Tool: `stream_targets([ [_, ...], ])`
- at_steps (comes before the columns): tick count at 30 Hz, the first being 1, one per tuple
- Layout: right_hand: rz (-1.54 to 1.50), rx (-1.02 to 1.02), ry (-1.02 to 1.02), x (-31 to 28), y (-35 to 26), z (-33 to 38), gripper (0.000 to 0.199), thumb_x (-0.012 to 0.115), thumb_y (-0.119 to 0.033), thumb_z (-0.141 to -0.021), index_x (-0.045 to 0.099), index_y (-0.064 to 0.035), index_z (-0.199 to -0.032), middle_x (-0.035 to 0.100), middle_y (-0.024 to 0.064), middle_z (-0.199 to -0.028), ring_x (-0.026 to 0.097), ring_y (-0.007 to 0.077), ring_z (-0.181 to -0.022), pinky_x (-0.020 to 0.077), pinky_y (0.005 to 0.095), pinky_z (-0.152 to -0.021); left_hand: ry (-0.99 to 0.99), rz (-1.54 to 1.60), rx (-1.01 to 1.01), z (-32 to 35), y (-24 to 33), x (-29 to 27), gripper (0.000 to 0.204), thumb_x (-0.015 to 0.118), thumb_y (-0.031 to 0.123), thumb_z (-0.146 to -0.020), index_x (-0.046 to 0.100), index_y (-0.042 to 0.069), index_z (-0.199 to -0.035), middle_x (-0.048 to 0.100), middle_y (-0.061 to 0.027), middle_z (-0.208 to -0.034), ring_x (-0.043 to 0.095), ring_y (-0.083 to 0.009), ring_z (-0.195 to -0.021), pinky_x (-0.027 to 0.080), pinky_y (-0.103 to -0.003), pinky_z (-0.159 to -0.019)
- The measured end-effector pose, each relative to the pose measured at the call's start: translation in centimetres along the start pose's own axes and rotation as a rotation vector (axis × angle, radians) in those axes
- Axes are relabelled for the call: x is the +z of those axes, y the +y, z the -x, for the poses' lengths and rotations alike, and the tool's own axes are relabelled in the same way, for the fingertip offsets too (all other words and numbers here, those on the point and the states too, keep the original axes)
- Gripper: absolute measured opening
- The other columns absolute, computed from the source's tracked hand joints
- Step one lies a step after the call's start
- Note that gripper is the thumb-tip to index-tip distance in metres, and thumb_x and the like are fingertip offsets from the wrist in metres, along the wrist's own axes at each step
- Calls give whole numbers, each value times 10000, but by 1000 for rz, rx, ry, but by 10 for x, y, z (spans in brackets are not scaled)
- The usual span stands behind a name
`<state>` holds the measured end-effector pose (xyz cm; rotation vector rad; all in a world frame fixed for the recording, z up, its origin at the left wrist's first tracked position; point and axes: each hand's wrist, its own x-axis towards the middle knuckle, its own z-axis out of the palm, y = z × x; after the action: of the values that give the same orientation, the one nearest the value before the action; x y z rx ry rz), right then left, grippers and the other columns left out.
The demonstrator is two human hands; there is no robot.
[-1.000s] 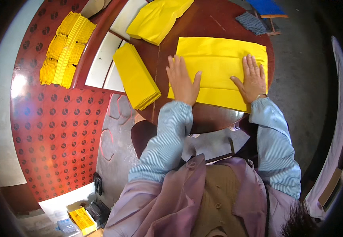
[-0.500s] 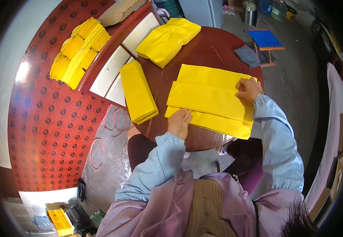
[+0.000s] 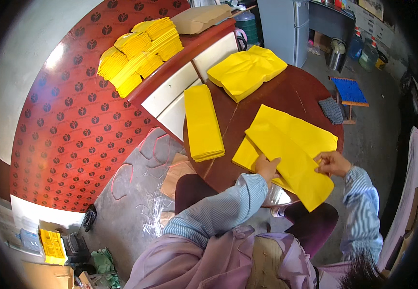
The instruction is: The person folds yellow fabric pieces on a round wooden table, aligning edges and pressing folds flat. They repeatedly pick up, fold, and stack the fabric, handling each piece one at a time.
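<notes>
1. On the round table point(image 3: 310, 91), at its near right edge, a folded yellow sheet point(image 3: 286, 151) lies aslant, its lower corner jutting past the rim toward the person.
2. The left hand point(image 3: 267, 169) is just below the middle of that sheet, touching its left edge; the thumb shows against it, but the fingers are partly hidden, so I cannot tell how tightly they close.
3. The right hand point(image 3: 333, 164) is at the opposite long side, narrow, with thumb and bent fingertips pinching the sheet's edge (a wider yellow flap spreads just above these fingers).
4. Beneath the slanted sheet, another yellow piece point(image 3: 245, 154) shows to the left, near the left hand.
5. Left of both hands, well apart from them, lies a narrow yellow stack point(image 3: 203, 123); farther back sits a broader, creased yellow pile point(image 3: 247, 72).
6. Beyond the table's right edge stands a blue-topped stool point(image 3: 349, 91).
</notes>
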<state>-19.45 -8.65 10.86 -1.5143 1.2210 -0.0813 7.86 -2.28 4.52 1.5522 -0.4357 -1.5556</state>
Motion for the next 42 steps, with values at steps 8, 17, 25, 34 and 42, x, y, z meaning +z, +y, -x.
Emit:
stream_targets([
  [8, -394, -272, 80, 105, -53, -23, 360, 769, -50, -943, 615, 1, -1265, 649, -4, -774, 605, 77, -678, 482, 234, -643, -270, 115, 515, -8, 71, -121, 423, 669, -73, -960, 574, -15, -1368, 711, -132, -1311, 699, -229, -1175, 545, -325, -1009],
  [17, -615, -511, -4, 202, -196, -186, 263, 734, -109, -979, 670, -1, -1211, 675, -5, -789, 596, 71, -688, 470, 243, -618, -218, 20, 468, -87, 215, -292, 419, 665, 47, -983, 576, -3, -1389, 714, -122, -1286, 729, -220, -1118, 592, -345, -995],
  [25, -491, -255, 110, 235, -172, -265, 323, 765, -126, -951, 671, 25, -1220, 709, 32, -751, 597, 94, -579, 465, 245, -557, 135, -44, 313, -174, 176, -316, 427, 737, 82, -952, 567, -99, -1299, 712, -100, -858, 461, -67, -463, 297, -225, -391],
  [34, -486, -327, 160, 242, -157, -268, 336, 785, -133, -921, 684, 29, -1197, 749, 35, -783, 631, 78, -651, 488, 237, -618, 113, -52, 338, -162, 176, -311, 473, 757, 80, -937, 536, -77, -1326, 717, -113, -872, 496, -80, -489, 352, -226, -418],
  [42, -530, -345, 163, 241, -152, -270, 288, 784, -109, -909, 706, 13, -1158, 768, 31, -822, 659, 71, -711, 505, 238, -650, 435, -1068, 1160, -186, 187, -296, 614, 760, 143, -923, 502, 2, -1462, 525, -259, -1472, 479, -413, -1375, 398, -457, -1173],
])
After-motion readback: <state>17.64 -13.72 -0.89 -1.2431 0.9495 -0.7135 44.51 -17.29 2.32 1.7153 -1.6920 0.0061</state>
